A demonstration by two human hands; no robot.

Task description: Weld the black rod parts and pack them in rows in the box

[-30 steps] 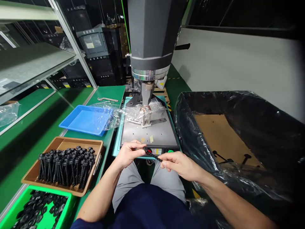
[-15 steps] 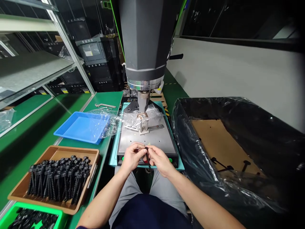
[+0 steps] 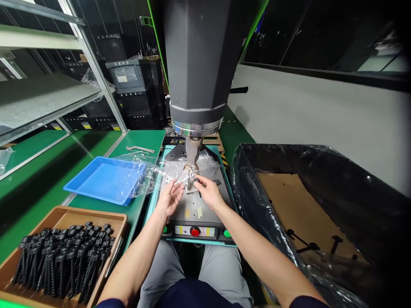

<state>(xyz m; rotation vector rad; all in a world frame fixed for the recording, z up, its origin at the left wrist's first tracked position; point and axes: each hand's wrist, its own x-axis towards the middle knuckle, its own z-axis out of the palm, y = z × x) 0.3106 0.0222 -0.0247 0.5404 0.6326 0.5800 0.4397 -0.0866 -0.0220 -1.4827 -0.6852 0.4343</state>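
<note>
My right hand (image 3: 210, 192) pinches a black part with a round head and a thin shaft (image 3: 196, 181) at the right side of the small metal fixture (image 3: 189, 184). The fingers cover much of the part; whether it sits in the fixture I cannot tell. My left hand (image 3: 171, 198) is just left of the fixture, palm turned up, fingers apart and nothing held. Directly above the fixture hangs the machine's metal tool tip (image 3: 192, 150). Clear plastic film (image 3: 173, 167) drapes around the fixture, close to both hands.
At left stand a brown tray (image 3: 58, 216) of similar black ribbed parts and a blue tray (image 3: 99, 177). A wrench (image 3: 140, 149) lies behind them. The machine's front panel has a red button (image 3: 195, 232) and green buttons. At right, a black-lined bin (image 3: 282, 209) holds several black parts.
Both hands have moved forward from the machine's front edge to the fixture. The left hand has let go of the black part and opened; the right hand still has it. The view has shifted slightly.
</note>
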